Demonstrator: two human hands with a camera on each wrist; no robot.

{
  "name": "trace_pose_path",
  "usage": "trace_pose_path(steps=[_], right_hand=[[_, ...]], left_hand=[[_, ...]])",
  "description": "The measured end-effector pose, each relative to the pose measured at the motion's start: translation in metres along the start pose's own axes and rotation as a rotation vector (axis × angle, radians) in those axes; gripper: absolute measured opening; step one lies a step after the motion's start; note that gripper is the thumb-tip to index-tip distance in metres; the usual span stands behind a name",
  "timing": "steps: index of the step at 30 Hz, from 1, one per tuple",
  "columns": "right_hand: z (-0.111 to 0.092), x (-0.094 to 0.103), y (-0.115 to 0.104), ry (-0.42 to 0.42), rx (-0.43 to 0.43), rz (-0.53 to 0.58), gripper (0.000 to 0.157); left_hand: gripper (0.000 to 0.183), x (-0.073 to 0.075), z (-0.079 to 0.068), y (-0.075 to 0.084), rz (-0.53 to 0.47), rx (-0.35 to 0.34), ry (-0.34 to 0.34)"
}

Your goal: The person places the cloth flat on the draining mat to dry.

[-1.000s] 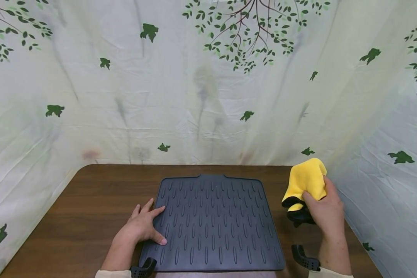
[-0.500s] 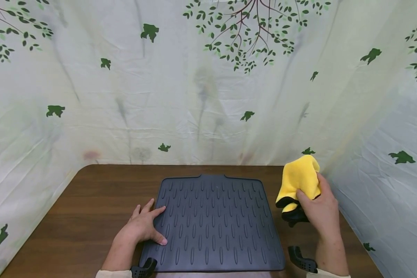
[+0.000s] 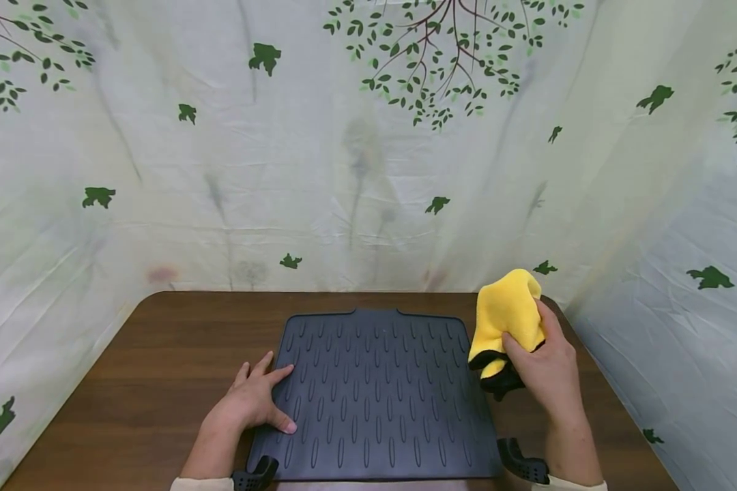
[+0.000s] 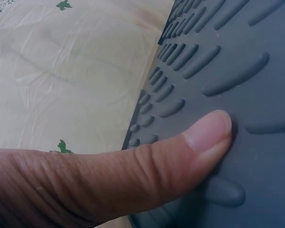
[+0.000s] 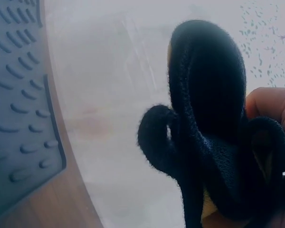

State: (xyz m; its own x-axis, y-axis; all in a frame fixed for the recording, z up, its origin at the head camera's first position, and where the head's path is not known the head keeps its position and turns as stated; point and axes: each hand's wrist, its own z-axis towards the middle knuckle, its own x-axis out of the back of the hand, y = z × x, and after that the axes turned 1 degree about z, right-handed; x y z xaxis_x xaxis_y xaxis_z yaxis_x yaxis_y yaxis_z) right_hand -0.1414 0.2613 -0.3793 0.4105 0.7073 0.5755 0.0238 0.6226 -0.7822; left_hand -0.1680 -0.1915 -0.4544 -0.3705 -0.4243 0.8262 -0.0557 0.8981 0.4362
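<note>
Our spread left hand (image 3: 246,404) seemingly steadies the mat (image 3: 377,402). Lower right, our right hand (image 3: 551,368) grips yellow cloth (image 3: 506,310); lowering seems next.

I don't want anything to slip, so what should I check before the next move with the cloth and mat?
1. Left hand resting on the ridged mat: ok, at its left edge.
2. Mat lying flat on the wooden table: ok, as far as the head view shows.
3. Right hand has a grip on the yellow cloth: ok.
4. Cloth opened out flat: not ok, it is bunched, with black parts curled.
5. Cloth damp or dry: cannot tell.
</note>
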Motion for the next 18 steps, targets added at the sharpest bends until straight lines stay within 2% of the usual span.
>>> trace_pose_path(steps=[5, 18], right_hand=[[-0.001, -0.006, -0.004, -0.005, 0.043, 0.011, 0.075], [-0.006, -0.022, -0.008, -0.038, 0.083, 0.019, 0.076]], left_hand=[[0.119, 0.001, 0.0, 0.0, -0.001, -0.003, -0.001], [0.118, 0.0, -0.001, -0.001, 0.004, 0.003, 0.017]])
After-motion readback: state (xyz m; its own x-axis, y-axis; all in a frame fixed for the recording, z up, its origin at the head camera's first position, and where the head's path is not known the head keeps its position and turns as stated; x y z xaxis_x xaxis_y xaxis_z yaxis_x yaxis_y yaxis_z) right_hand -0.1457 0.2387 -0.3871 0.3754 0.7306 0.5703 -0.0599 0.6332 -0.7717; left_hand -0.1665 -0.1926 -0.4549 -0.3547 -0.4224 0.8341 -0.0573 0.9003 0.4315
